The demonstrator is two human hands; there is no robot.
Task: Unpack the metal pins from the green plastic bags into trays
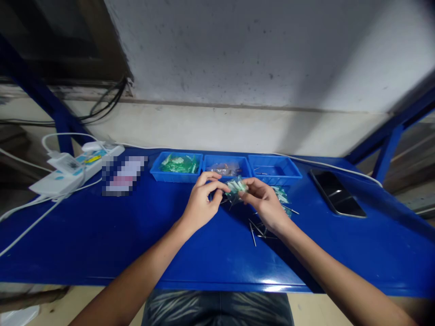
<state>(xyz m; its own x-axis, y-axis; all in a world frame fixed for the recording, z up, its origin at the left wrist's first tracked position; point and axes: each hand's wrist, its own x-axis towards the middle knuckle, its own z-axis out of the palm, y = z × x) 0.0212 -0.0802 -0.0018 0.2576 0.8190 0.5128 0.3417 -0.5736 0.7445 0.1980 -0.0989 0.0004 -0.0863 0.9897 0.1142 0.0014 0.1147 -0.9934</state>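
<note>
In front of the middle blue bin, my right hand (265, 203) pinches a small clear plastic bag (237, 185) with pale green and white pieces inside. The thumb and index finger of my left hand (202, 201) close at the bag's left edge, with its other fingers curled above. Thin metal rods (260, 230) lie loose on the blue table below my right hand. Beyond that hand are more small bags of green and white pieces (281, 194), partly covered by it.
Three blue bins stand along the back: the left bin (154, 175) has green bags, the middle bin (243, 159) clear bags, the right bin (295, 173) a few thin rods. A phone (338, 194) lies right. A power strip (50, 182) with white cables is left, beside a blurred-out item (124, 176).
</note>
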